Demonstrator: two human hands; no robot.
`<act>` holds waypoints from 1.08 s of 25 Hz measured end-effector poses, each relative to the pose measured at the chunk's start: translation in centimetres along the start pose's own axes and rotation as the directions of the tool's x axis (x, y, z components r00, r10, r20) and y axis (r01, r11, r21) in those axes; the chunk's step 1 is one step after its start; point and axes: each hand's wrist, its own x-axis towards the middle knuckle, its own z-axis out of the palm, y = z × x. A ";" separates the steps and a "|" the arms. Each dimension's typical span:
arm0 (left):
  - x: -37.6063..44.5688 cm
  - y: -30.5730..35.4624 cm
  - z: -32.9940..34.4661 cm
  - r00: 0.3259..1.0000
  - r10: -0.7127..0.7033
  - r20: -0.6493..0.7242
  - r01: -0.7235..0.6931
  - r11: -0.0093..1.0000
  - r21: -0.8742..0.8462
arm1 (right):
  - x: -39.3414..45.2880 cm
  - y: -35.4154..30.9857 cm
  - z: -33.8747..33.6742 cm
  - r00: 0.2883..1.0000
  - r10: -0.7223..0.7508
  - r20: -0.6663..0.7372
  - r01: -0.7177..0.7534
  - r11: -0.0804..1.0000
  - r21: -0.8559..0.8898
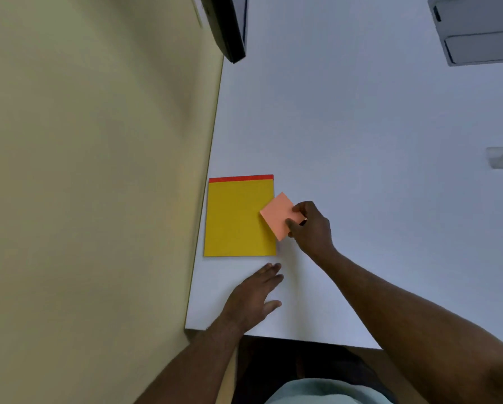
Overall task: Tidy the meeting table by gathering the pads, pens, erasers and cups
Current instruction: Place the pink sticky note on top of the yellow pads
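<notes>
At the table's near-left corner I see a yellow legal pad (238, 218) with a red top strip lying flat on the white table (361, 141). My right hand (310, 228) pinches an orange sticky-note pad (278, 215) overlapping its right edge. My left hand (253, 298) rests flat, fingers straight, just below the legal pad.

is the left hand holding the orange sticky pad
No, the right hand pinches the orange sticky pad; the left hand lies flat on the table.

One head-worn wide-angle view looks steeply down, close over the table (361, 141); its near corner sits toward seven o'clock.
</notes>
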 end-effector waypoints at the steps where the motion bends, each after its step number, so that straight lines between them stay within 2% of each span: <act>1: -0.2 -0.1 0.0 1.000 -0.015 -0.014 0.015 1.000 -0.006 | 0.1 -0.6 0.7 1.000 -0.002 0.005 0.002 1.000 0.018; 4: -2.3 -1.5 0.0 0.994 -0.089 -0.064 0.087 0.996 -0.036 | 0.3 -2.1 3.7 0.997 0.019 0.077 -0.023 0.998 0.057; 6: -3.0 -1.9 0.2 0.991 -0.110 -0.080 0.106 0.993 -0.054 | 0.7 -2.1 4.6 0.995 0.035 0.090 -0.036 0.999 0.001; 9: -3.6 -2.3 0.4 0.987 -0.133 -0.086 0.125 0.988 -0.093 | 1.1 -1.7 5.4 0.993 0.020 0.119 0.009 0.972 -0.233; 12: -3.5 -2.5 0.5 0.985 -0.145 -0.095 0.133 0.983 -0.124 | 0.8 -1.0 5.9 0.988 -0.051 0.149 0.120 0.858 -0.500; 14: -3.5 -2.6 0.6 0.985 -0.148 -0.092 0.135 0.981 -0.138 | 0.6 -0.5 6.1 0.983 -0.107 0.147 0.172 0.804 -0.569; 16: -3.5 -2.5 0.7 0.985 -0.143 -0.098 0.129 0.982 -0.137 | 0.7 -0.4 6.2 0.987 -0.124 0.104 0.160 0.831 -0.533; 20: -3.6 -2.7 0.7 0.986 -0.130 -0.101 0.114 0.982 -0.148 | 2.8 -1.2 5.8 0.995 -0.061 -0.081 0.039 0.969 -0.243; 23: -3.6 -2.7 0.6 0.988 -0.122 -0.096 0.106 0.982 -0.159 | 5.5 -2.2 4.1 0.995 0.027 -0.098 -0.038 0.993 -0.113; 25: -3.7 -2.7 0.6 0.988 -0.123 -0.097 0.107 0.982 -0.154 | 7.7 -3.1 3.0 1.000 0.010 -0.019 -0.014 0.974 -0.225; 27: -3.5 -2.8 0.4 0.991 -0.090 -0.100 0.080 0.991 -0.103 | 9.7 -4.3 2.2 0.990 -0.066 0.124 0.112 0.904 -0.412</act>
